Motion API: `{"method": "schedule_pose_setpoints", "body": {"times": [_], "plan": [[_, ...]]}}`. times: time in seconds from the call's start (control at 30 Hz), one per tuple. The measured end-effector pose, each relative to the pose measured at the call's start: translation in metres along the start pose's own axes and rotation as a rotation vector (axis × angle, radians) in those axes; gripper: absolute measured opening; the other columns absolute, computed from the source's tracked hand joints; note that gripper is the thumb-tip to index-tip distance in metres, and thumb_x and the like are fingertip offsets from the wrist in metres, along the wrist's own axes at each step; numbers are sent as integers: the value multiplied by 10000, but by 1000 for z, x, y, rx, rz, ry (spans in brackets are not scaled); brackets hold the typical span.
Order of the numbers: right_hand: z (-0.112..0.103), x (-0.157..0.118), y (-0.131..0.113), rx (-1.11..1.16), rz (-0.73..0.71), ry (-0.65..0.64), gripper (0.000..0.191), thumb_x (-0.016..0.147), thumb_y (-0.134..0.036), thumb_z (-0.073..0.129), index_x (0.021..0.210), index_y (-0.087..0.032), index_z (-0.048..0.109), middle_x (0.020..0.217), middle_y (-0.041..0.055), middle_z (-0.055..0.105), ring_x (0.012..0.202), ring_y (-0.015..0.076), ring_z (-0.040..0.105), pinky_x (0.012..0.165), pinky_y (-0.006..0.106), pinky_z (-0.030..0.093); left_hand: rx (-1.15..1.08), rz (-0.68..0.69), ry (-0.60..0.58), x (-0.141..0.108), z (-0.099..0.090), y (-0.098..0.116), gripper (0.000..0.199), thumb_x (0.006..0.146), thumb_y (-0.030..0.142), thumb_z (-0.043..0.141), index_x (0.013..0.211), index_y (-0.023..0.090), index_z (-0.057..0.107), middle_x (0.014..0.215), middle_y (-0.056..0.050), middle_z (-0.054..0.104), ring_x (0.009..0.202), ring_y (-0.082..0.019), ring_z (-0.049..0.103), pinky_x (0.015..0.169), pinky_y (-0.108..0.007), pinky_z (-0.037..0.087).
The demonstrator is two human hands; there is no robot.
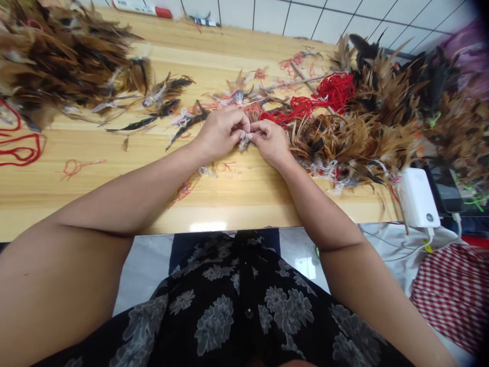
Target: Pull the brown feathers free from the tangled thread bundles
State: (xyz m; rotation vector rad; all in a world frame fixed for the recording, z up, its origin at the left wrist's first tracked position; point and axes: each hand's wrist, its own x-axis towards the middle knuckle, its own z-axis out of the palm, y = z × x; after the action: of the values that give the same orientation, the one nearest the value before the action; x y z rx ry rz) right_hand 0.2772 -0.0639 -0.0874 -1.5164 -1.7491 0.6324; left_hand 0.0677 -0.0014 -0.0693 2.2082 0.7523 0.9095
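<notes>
Over the middle of the wooden table, my left hand (226,131) and my right hand (270,141) meet at the fingertips. Both are pinched on a small whitish-grey feather tuft (243,142), whose lower end hangs below the fingers. Its upper part is hidden by the fingers. Just beyond the hands lie loose feathers and orange-red thread scraps (252,109). A tangle of red cord (336,92) rests behind my right hand, and a heap of brown feathers (344,137) lies right beside it.
A large pile of brown feathers (57,61) covers the back left of the table (95,193), with red cord (23,148) in front. At right are a white power bank (418,198) and a dark phone (445,188) with cables. A red-and-white marker (141,8) lies by the tiled wall.
</notes>
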Motion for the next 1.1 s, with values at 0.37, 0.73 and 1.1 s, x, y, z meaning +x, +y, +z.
{"method": "schedule_pose_setpoints", "body": {"times": [0.37, 0.73, 1.1], "plan": [[-3, 3, 14, -51, -68, 8, 95, 1093, -250, 777, 1093, -257, 872, 1123, 51, 840, 1109, 254, 776, 1110, 440, 660, -237, -128, -6, -5, 3, -2, 116, 901, 175, 870, 872, 249, 785, 849, -13, 785, 811, -245, 728, 794, -404, 551], [-24, -2, -1, -222, -118, 1, 208, 1140, -241, 690, 1101, -275, 892, 1203, 69, 848, 1165, 276, 784, 1078, 434, 669, -302, -285, -69, 0, -23, -10, 247, 902, 151, 987, 858, 229, 756, 901, -1, 815, 882, -216, 720, 927, -439, 588], [-31, -6, 2, -348, -102, -40, 212, 1153, -325, 667, 950, -271, 693, 1141, 44, 802, 1086, 242, 763, 931, 365, 599, -277, -314, -160, 6, -45, -28, 334, 838, 214, 1047, 806, 260, 717, 826, -6, 761, 824, -222, 698, 838, -420, 564]]}}
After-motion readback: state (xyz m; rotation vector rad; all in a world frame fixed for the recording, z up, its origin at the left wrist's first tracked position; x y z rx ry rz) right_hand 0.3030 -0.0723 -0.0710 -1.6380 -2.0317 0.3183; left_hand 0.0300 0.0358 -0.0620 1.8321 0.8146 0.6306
